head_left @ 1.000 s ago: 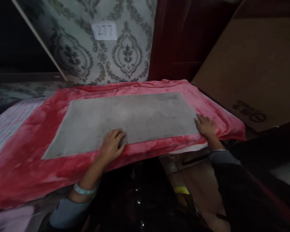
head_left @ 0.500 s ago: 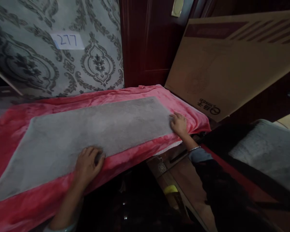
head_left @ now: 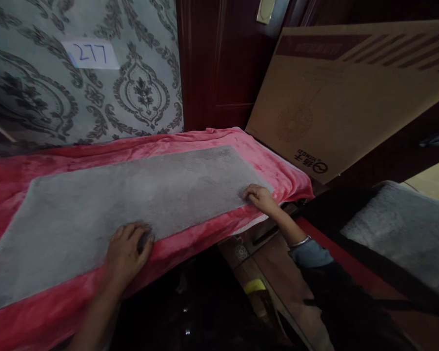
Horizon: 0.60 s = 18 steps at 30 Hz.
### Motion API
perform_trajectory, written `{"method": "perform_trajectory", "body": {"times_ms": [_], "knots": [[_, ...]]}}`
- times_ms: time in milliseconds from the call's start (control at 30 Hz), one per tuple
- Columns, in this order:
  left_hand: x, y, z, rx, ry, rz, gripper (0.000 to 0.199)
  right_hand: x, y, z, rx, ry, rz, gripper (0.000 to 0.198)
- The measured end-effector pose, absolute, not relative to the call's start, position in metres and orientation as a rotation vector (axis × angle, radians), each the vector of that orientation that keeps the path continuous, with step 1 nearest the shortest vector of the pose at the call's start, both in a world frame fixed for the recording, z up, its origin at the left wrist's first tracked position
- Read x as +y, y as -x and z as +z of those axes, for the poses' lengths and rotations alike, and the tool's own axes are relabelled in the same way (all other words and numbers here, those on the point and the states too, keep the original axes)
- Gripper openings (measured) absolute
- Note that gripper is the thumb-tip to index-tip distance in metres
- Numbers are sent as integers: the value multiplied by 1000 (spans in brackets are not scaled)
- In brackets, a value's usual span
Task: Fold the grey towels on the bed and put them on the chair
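Observation:
A long grey plush mat [head_left: 139,195] lies flat on a pink-red plush blanket [head_left: 201,231] spread over a table. My left hand [head_left: 129,248] rests on the mat's near edge, fingers bent and thumb apart, with a dark gap between them. No held object shows there. My right hand [head_left: 260,199] touches the mat's surface near its right end, its fingers loosely bent and the tips on the pile. A bracelet [head_left: 303,241] circles the right wrist.
A large cardboard box [head_left: 336,102] leans at the back right beside a dark red door [head_left: 219,63]. Patterned wallpaper [head_left: 142,92] bears a paper marked 277 [head_left: 91,52]. More grey plush fabric [head_left: 398,234] lies at right. A yellow-topped object [head_left: 254,286] stands below the table edge.
My right hand has moved left and slightly nearer, from the mat's right edge onto its surface. My left hand stays at the near edge. The view has shifted slightly.

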<state>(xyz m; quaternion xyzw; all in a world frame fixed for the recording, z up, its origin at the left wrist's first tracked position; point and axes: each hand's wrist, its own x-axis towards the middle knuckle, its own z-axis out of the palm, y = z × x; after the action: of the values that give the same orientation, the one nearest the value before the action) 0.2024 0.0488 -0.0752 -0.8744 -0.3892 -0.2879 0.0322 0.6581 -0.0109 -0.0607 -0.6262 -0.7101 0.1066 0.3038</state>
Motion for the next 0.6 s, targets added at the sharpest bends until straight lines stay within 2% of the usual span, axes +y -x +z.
{"method": "perform_trajectory", "body": {"times_ms": [133, 367, 500, 600], "knots": [[48, -202, -75, -1211, 2700, -907, 26, -4, -639, -70, -1923, 1595, 228, 37], [46, -199, -80, -1241, 2608, -901, 27, 13, -634, -74, -1908, 1706, 255, 31], [45, -203, -84, -1367, 2484, -737, 44, 35, -613, -67, -1908, 1840, 14, 43], [40, -207, -89, -1433, 2481, -550, 53, 42, -600, -76, -2046, 1986, -1, 55]]}}
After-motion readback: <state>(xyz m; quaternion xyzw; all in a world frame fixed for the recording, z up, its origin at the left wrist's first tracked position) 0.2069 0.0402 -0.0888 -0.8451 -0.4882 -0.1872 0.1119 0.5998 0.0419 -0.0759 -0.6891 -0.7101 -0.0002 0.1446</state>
